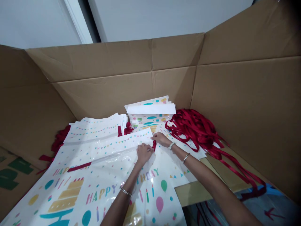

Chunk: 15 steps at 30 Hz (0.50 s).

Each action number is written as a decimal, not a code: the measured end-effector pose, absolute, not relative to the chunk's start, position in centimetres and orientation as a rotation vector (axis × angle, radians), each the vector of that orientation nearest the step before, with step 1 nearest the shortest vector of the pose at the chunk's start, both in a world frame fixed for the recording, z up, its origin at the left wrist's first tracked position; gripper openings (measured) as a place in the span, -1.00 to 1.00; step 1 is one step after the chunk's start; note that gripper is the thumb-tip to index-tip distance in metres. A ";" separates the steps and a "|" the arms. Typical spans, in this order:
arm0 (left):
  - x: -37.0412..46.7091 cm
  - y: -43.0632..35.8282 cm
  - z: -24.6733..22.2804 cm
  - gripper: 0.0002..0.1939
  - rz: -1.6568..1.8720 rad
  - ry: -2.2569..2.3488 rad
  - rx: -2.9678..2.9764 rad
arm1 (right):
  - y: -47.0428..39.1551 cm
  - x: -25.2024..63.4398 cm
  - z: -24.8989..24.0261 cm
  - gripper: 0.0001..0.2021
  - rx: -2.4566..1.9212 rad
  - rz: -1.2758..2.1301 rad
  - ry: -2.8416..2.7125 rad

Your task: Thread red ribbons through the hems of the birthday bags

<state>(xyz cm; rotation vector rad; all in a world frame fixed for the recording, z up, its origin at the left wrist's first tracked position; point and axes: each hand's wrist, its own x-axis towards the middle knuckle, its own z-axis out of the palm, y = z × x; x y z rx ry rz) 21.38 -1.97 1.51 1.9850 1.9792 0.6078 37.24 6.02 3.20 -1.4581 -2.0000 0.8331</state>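
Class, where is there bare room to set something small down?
Two small patches of tan surface: one between the printed sheets and the right arm's near side, another between its far side and the red ribbons. Sheets, left hand and right hand crowd the left and middle; ribbon is heaped at back right.

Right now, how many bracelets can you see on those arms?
3: a pale bracelet and a silver bracelet on the right arm, and a silver bangle on the left arm. Others may be hidden.
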 end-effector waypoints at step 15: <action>21.2 -1.4 3.7 -0.73 0.333 2.043 1.910 | 7.6 38.3 2.2 -0.62 -1.311 0.986 -1.796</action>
